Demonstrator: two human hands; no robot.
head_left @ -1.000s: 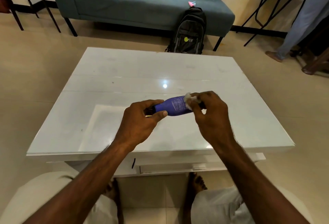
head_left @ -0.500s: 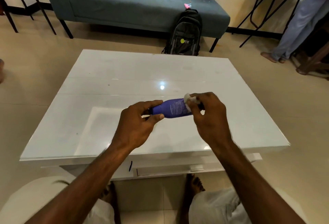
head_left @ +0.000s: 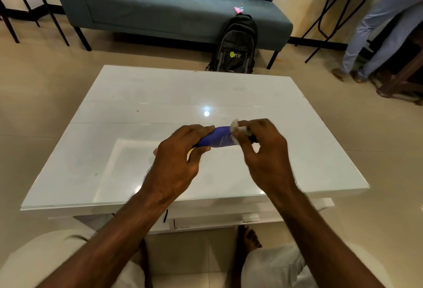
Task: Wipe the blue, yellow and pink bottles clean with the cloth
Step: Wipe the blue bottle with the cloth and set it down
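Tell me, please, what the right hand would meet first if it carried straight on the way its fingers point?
Probably the blue bottle: the right hand presses the cloth onto its end, fingers pointing left.

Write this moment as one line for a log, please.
step: wiping blue bottle | left hand: holds bottle sideways above table | right hand: presses cloth on bottle

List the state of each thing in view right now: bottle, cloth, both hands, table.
blue bottle: lying sideways in the air above the table, held at both ends
cloth: bunched small, pressed on the bottle's right end
left hand: closed grip on the bottle's left end
right hand: pinching the cloth against the bottle
table: glossy white top
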